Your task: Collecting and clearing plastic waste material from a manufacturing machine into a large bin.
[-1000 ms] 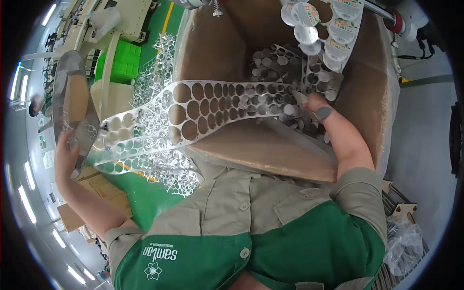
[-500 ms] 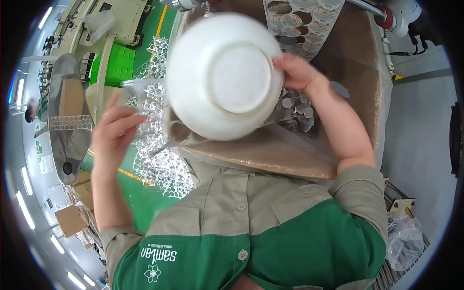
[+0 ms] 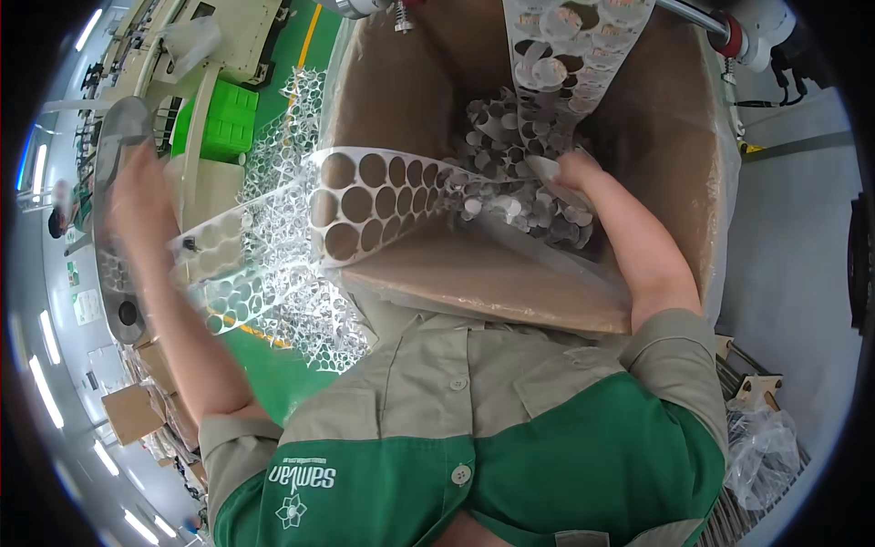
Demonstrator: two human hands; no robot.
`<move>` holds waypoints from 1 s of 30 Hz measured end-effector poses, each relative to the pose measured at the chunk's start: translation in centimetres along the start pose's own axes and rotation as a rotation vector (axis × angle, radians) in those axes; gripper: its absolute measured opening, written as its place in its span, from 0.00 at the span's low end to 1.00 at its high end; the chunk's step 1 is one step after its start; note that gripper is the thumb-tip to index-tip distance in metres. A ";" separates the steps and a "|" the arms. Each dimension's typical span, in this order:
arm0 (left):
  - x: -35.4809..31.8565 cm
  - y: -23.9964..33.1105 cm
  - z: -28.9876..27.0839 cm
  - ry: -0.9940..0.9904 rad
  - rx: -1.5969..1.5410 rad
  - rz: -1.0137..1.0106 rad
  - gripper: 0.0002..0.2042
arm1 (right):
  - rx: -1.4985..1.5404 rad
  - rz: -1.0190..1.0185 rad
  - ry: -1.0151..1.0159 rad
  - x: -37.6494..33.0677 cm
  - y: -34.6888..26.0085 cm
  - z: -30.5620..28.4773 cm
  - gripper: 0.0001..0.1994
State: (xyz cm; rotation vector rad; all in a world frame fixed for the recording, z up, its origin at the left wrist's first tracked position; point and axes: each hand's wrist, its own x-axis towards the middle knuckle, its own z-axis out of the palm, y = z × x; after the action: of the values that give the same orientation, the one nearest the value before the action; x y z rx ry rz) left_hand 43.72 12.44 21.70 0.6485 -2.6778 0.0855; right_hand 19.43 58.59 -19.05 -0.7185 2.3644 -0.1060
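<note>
Hands (image 3: 138, 199) (image 3: 576, 170) spread wider — right near discs (image 3: 544, 211).

A green floor (image 3: 278, 383) marked with a yellow line (image 3: 310, 36) shows on the left, where a beige machine (image 3: 241, 41) stands near a bright green crate (image 3: 223, 123). A plain grey wall (image 3: 797, 237) fills the right side. White tube lights (image 3: 50, 387) glow at far left. Cardboard boxes (image 3: 130, 415) sit lower left, a metal rack (image 3: 761, 524) lower right.
</note>
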 end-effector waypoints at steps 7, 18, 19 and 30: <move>-13.0 11.8 13.3 -1.079 0.396 0.508 0.17 | 0.924 -0.582 0.081 -7.9 -13.0 -18.2 0.18; -11.1 -8.2 -16.0 -0.128 -0.894 -0.317 0.14 | 0.680 -0.062 0.074 2.0 1.0 6.4 0.20; -10.7 -12.7 -18.8 -0.151 -0.965 -0.468 0.15 | 0.505 0.060 0.063 1.9 3.3 8.1 0.21; -5.4 14.4 2.9 -0.407 -0.037 0.438 0.41 | -0.082 -0.195 0.016 1.0 -4.6 -3.9 0.21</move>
State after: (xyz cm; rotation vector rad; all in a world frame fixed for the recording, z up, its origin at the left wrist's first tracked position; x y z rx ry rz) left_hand 40.61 27.16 17.38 0.0563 -3.1623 0.0211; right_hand 18.57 53.79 -15.38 -0.9904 2.3201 -0.0989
